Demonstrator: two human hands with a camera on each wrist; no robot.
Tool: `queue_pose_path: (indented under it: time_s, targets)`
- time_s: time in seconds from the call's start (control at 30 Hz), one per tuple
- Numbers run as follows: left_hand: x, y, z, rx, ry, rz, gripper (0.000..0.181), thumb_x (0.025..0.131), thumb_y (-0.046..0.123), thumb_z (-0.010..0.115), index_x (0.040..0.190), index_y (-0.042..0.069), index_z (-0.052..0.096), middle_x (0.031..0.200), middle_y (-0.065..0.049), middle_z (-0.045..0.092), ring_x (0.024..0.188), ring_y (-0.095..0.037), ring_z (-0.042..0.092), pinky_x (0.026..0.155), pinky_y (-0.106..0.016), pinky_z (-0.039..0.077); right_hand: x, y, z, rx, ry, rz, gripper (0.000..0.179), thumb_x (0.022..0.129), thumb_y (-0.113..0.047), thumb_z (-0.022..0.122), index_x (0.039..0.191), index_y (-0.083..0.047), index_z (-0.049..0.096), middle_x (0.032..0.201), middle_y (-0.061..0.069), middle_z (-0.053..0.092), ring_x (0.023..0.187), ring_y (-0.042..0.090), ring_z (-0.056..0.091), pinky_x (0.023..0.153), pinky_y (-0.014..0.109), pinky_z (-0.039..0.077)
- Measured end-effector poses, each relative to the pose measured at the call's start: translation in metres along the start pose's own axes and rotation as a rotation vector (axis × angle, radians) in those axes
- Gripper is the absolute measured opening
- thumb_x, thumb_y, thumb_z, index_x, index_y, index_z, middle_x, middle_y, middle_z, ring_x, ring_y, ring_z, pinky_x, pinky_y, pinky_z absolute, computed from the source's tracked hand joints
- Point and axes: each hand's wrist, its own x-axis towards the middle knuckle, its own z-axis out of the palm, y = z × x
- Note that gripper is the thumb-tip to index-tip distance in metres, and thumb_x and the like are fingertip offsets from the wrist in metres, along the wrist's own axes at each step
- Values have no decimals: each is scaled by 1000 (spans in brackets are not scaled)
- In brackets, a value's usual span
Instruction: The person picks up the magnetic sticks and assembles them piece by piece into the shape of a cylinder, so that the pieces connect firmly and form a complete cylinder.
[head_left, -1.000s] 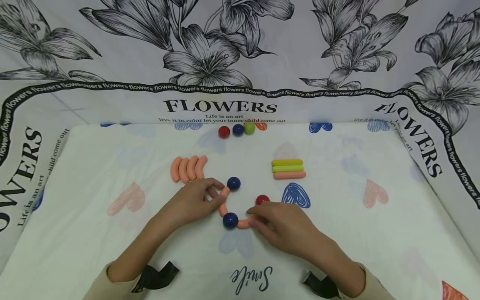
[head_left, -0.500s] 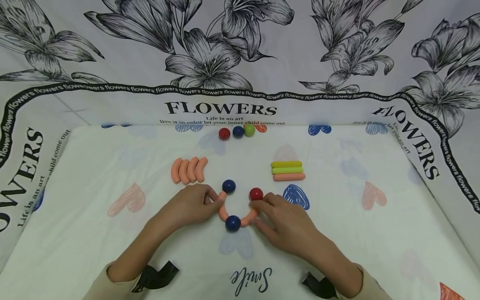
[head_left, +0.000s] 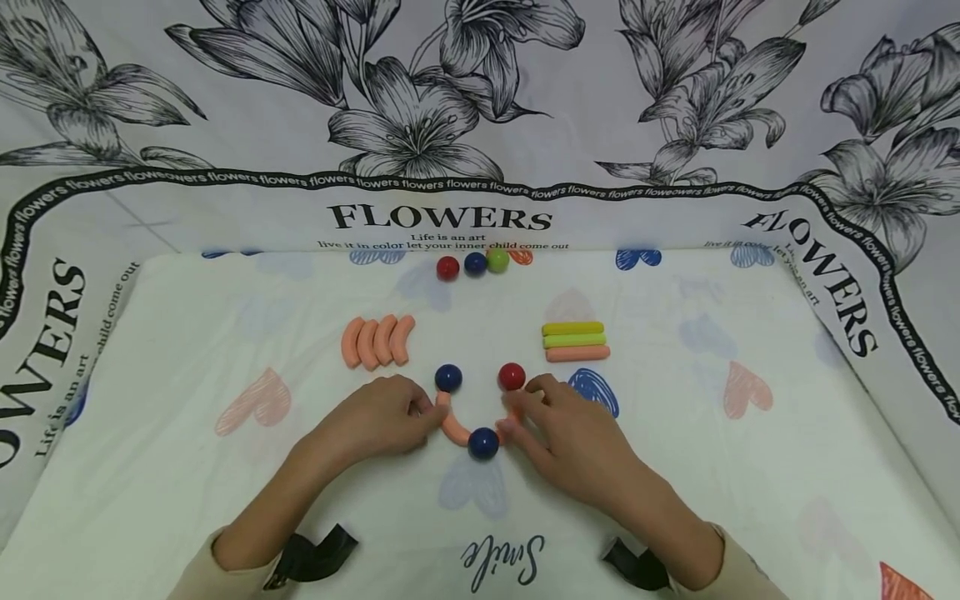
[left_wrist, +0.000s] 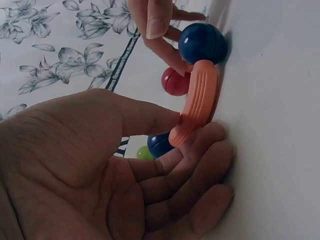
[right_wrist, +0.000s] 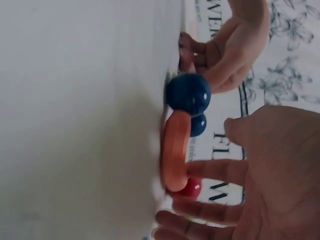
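Note:
A U-shaped chain lies on the white cloth: a blue ball (head_left: 483, 443) at its bottom, with a curved orange stick (head_left: 454, 430) on the left and another curved orange stick (right_wrist: 175, 150) on the right. A second blue ball (head_left: 448, 377) tops the left stick; a red ball (head_left: 512, 376) is at the right stick's upper end. My left hand (head_left: 386, 415) pinches the left stick between thumb and index finger. My right hand (head_left: 566, 433) touches the right stick with its index finger, while its thumb (right_wrist: 237, 131) stands apart from the stick in the right wrist view.
Several curved orange sticks (head_left: 377, 341) lie side by side at the left. Straight yellow, green and orange sticks (head_left: 574, 341) form a row at the right. Near the back edge sit a red ball (head_left: 447, 267), a blue ball (head_left: 476, 264) and a green ball (head_left: 498, 260).
The bottom blue ball has shifted right and slightly up. The top-left blue ball has moved left, and the red ball in the chain has moved away from me. The chain has become a more even U.

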Motion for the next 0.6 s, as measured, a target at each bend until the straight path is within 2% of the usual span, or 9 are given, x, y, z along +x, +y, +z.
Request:
queue_pose_path:
  time_s: [0.07,0.13,0.23,0.37,0.5,0.6]
  targets:
    - [-2,-1,-3,13,41,4,43,103,45,62,71,18,70,58,4,59,54,-14,52,53,-29,34,-3,-6,-1,-8,1,0,41,100,-52,68,133,-28,71,118,1,67,88,11,61,69,21,52]
    - [-3,0,-6,29,100,11,38,103,45,64,78,16,68,61,3,59,55,-14,52,53,-29,35,-6,-11,-1,-2,10,-15,42,98,-53,71,132,-28,72,113,-1,64,81,8,57,63,18,49]
    - [-3,3,-10,29,198,55,27,101,41,69,103,14,66,80,-1,64,65,-14,56,59,-30,42,-7,-17,3,35,12,-54,42,94,-52,76,130,-29,74,104,-5,59,79,6,50,60,14,44]
    - [-3,6,-11,-29,273,115,40,100,37,71,132,14,60,111,-6,68,85,-15,64,72,-33,51,-2,-24,14,6,23,-127,43,91,-57,78,124,-31,76,100,-6,54,87,7,48,66,17,45]
    - [-3,5,-12,-51,318,121,40,101,36,69,136,18,62,122,-4,69,105,-20,68,84,-42,56,6,-30,22,-42,42,-191,43,91,-56,78,124,-28,77,101,-4,55,92,10,49,73,20,48]
    - [-3,5,-14,-62,334,126,36,102,34,67,135,18,65,128,-3,70,115,-24,68,93,-50,57,8,-29,22,-54,34,-193,40,92,-49,81,124,-25,78,104,-3,57,95,10,50,78,20,51]
